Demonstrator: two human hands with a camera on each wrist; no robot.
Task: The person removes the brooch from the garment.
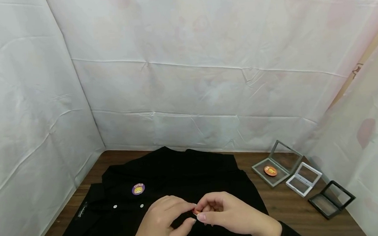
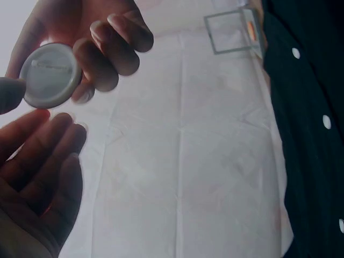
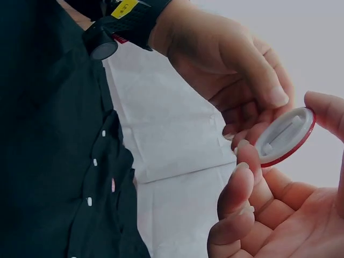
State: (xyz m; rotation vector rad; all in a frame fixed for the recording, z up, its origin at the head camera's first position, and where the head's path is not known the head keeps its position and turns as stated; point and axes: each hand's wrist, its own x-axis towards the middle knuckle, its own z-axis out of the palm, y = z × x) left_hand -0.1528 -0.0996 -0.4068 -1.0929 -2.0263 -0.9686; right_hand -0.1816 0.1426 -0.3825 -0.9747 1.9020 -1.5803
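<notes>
My right hand pinches a small round pin-back badge between thumb and fingertips, over the black shirt. Its red rim and pale back, with the pin lying across it, show in the right wrist view. The badge's back faces the camera in the left wrist view. My left hand is close on the other side, its fingertips right at the badge's edge and its thumb apart from the index finger. A purple badge with a yellow figure sits on the shirt near the white buttons.
To the right on the wooden table stand three opened cases: a grey one with an orange badge inside, a white one and a black one. White cloth hangs around the table.
</notes>
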